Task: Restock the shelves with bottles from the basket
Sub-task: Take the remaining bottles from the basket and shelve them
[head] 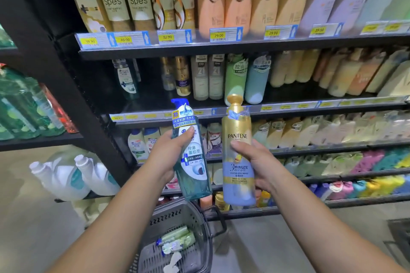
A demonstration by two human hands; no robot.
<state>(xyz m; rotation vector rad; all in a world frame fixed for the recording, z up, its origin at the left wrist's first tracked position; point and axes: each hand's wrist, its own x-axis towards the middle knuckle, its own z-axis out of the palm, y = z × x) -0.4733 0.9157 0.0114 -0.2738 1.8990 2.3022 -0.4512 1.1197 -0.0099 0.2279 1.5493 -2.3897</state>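
My left hand (169,150) grips a teal pump bottle (194,168) with a blue pump top, held upright in front of the shelves. My right hand (255,162) grips a gold and lilac Pantene bottle (238,175), also upright, just right of the teal one. Below them a grey basket (175,217) stands on the floor with a few pale green and white bottles (177,239) lying inside. On the second shelf (155,115), a matching teal bottle (127,80) stands alone at the left and a gold Pantene bottle (183,77) stands further right.
Black shelving fills the view, with rows of shampoo bottles (239,0) and yellow price tags (218,35). White jugs (75,175) lie on a low shelf at left, green bottles (20,104) beyond a black upright post (55,68). Open floor lies at lower right.
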